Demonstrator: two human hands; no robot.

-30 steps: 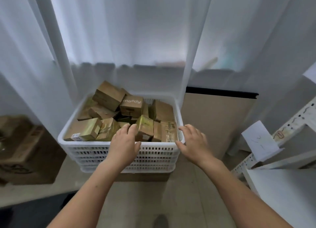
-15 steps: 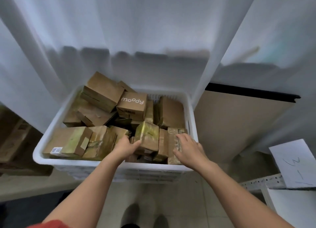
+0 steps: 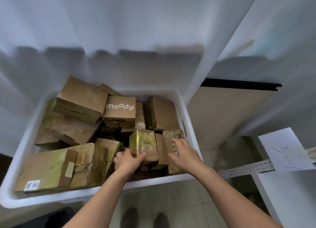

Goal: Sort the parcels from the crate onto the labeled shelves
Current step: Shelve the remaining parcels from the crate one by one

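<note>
A white plastic crate (image 3: 189, 123) holds several taped cardboard parcels, one printed "moody" (image 3: 119, 111). My left hand (image 3: 127, 161) grips a small tape-wrapped parcel (image 3: 144, 144) near the crate's front, thumb on its top face and fingers curled round its left side. My right hand (image 3: 183, 152) lies with straight fingers on the upright parcels (image 3: 168, 142) just right of it, by the crate's right wall. A large flat parcel with a white label (image 3: 53, 167) lies at the front left.
White curtains hang behind the crate. A beige board with a black top edge (image 3: 227, 118) leans to the right. At the right, a white metal shelf (image 3: 287, 193) carries a paper label reading "3-1" (image 3: 287, 154). My feet stand on the tiled floor below.
I have leaned in over the crate. Both hands moved from its front rim down into it; the left one closed around the small parcel and the right one settled on the parcels beside it.
</note>
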